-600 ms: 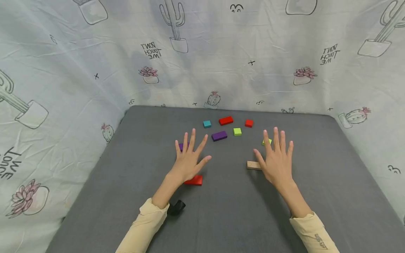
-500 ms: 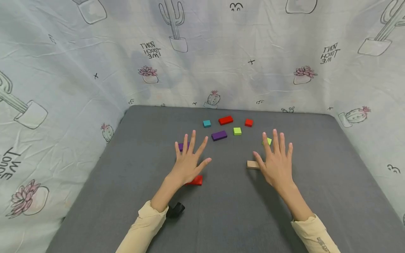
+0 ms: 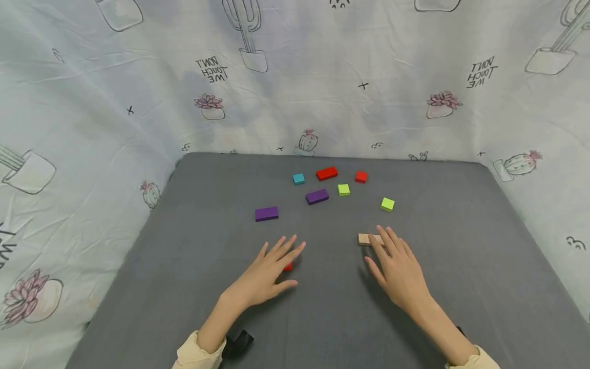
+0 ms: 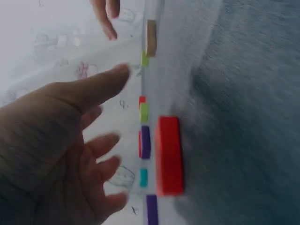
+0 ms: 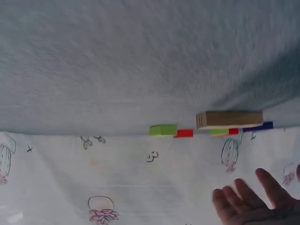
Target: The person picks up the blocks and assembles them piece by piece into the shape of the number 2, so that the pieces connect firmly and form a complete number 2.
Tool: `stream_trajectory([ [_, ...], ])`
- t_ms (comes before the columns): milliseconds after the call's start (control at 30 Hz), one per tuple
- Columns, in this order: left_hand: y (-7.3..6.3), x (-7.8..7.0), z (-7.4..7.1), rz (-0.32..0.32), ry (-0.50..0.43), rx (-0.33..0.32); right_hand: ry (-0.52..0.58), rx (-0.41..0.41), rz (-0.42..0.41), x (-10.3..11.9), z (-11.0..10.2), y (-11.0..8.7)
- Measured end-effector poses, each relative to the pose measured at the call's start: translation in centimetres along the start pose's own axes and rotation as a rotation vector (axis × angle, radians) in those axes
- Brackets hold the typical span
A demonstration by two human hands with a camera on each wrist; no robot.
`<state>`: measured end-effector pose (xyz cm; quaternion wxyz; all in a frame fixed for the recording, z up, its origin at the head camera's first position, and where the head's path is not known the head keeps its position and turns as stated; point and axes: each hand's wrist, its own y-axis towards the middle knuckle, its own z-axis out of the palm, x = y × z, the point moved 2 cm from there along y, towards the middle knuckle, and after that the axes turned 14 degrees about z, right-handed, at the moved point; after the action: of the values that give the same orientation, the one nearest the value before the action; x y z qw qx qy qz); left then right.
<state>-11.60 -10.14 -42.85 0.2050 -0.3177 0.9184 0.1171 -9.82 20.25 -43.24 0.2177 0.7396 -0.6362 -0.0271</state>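
Observation:
My left hand (image 3: 265, 274) hovers over the near left of the grey table with its fingers spread, holding nothing. It partly hides a red block (image 3: 288, 267); the left wrist view has that long red block (image 4: 169, 157) lying beyond the hand. My right hand (image 3: 401, 274) is held above the table too, fingers extended and nothing in them. Its fingertips overlap the right end of a plain wooden block (image 3: 364, 239) in the head view. In the right wrist view the wooden block (image 5: 229, 120) lies on the table apart from the fingers.
Farther back lie two purple blocks (image 3: 266, 214), a teal block (image 3: 298, 179), a long red block (image 3: 327, 173), a small red block (image 3: 361, 177) and two lime blocks (image 3: 387, 204). A cactus-print cloth (image 3: 295, 77) hangs along the back and sides of the table (image 3: 318, 318).
Both hands have drawn back toward the person and lower in the head view. The left purple block and the right lime block are now uncovered. The blocks have stayed put.

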Motion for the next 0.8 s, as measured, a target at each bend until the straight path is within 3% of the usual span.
stream_trajectory([
  [100,-1.0,0.5,0.2,0.013,-0.043,0.021,0.007,0.008,-0.044,0.3,0.0,-1.0],
  [233,-1.4,1.5,0.5,0.006,0.021,-0.008,0.004,0.064,-0.047,0.6,0.3,-2.4],
  [433,-0.9,2.2,0.5,-0.005,0.053,-0.051,-0.012,0.157,-0.01,0.9,0.8,-3.7],
  [600,-0.4,2.7,0.4,0.048,0.055,-0.098,-0.013,0.171,0.004,0.9,0.9,-3.8],
  [800,0.3,3.2,0.3,0.092,-0.039,-0.056,0.0,0.184,0.025,0.9,0.8,-3.8],
])
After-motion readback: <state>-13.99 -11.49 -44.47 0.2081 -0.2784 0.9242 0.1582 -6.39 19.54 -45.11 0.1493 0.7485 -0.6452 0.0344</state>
